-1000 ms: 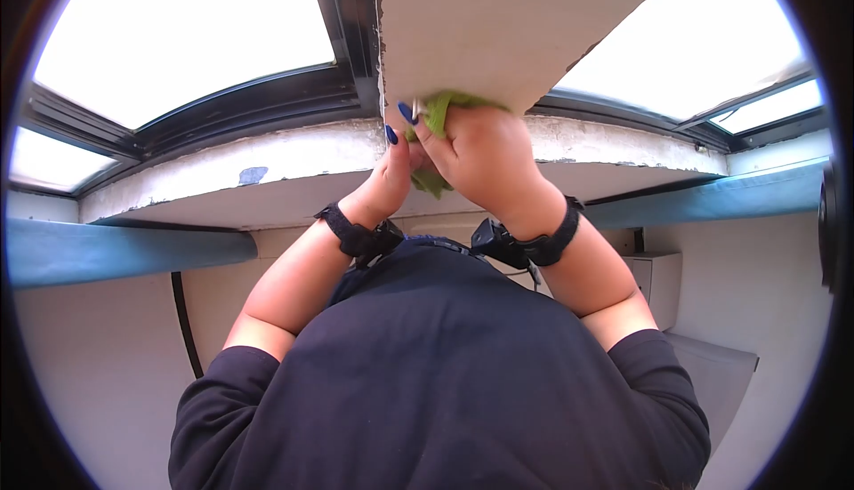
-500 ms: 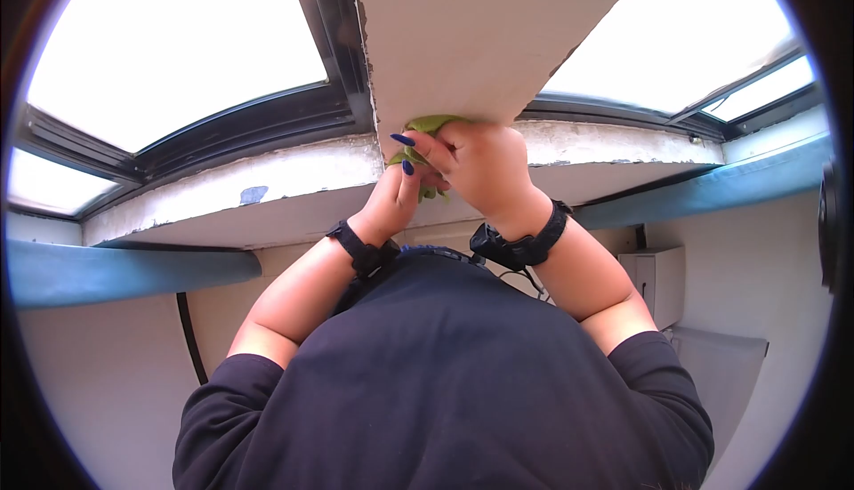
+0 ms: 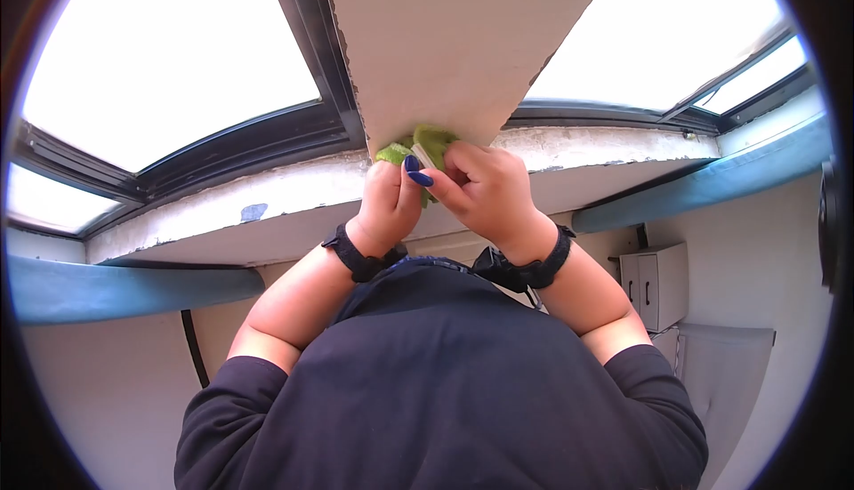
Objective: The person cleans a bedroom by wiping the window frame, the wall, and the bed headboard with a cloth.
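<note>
A green cloth (image 3: pixel 434 141) is bunched between my two hands in front of the pillar's base. My left hand (image 3: pixel 387 201) is closed on its left part, thumb up. My right hand (image 3: pixel 494 189) pinches the right part between thumb and fingers. The thumbs, with dark blue nails, meet at the middle. A narrow whitish strip (image 3: pixel 423 156) shows along the cloth there; whether it is a hem or a separate thing I cannot tell. The fingers hide much of the cloth.
A pale pillar (image 3: pixel 454 36) with chipped edges rises ahead between two dark-framed windows (image 3: pixel 222 148). The worn white sill (image 3: pixel 294 177) runs along both sides. Blue padded strips (image 3: pixel 133 293) lie below it. A small cabinet (image 3: pixel 654 285) stands at the right.
Both hands have turned and come closer together, thumbs now meeting. More of the green cloth shows above them, and the whitish strip has come into view. The camera view has shifted slightly.
</note>
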{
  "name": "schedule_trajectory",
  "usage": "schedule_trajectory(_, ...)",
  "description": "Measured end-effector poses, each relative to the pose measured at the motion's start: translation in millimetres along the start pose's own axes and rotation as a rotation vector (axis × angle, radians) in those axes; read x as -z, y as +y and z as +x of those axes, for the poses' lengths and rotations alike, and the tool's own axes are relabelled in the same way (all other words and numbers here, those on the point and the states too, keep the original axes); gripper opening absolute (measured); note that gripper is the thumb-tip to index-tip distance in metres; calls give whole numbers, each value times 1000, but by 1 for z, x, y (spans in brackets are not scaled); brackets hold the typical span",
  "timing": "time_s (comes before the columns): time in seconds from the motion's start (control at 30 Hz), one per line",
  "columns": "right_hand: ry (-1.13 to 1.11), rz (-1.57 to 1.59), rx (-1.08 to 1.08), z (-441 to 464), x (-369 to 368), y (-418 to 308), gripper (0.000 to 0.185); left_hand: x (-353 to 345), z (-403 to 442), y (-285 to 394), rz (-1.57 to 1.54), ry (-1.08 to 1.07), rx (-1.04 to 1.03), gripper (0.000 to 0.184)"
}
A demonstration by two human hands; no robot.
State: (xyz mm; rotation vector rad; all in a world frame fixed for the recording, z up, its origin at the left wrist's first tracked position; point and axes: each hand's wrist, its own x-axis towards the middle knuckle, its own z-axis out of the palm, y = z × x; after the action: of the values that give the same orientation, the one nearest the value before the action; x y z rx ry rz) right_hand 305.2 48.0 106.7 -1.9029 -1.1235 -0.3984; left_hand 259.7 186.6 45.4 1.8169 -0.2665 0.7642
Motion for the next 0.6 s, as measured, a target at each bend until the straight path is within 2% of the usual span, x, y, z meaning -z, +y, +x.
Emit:
schedule_trajectory(0.07,37,-14,41,6,9,-11,41,4,15,18,-54,6,-3,34)
schedule_trajectory(0.1,76,-29,84,11,14,-17,41,9,20,23,-53,-57,17,36)
schedule_trajectory(0.13,75,-27,86,17,20,-23,41,13,28,30,-51,-120,36,46)
schedule_trajectory(0.17,120,-21,148,24,27,-28,39,1,43,39,-54,80,-209,33)
schedule_trajectory(0.27,243,-18,272,41,36,-37,36,4,71,76,-122,160,-326,31)
schedule_trajectory(0.3,234,-27,252,44,39,-40,36,11,75,83,27,104,-263,30)
schedule_trajectory(0.33,227,-37,233,47,41,-41,36,9,74,83,29,103,-268,30)
schedule_trajectory(0.47,211,59,128,28,24,-15,37,-3,62,72,65,97,10,35)
schedule_trajectory(0.53,195,115,37,19,15,-12,37,-3,57,71,126,67,15,36)
schedule_trajectory(0.6,217,108,82,26,22,-14,37,-2,65,79,120,69,-11,35)
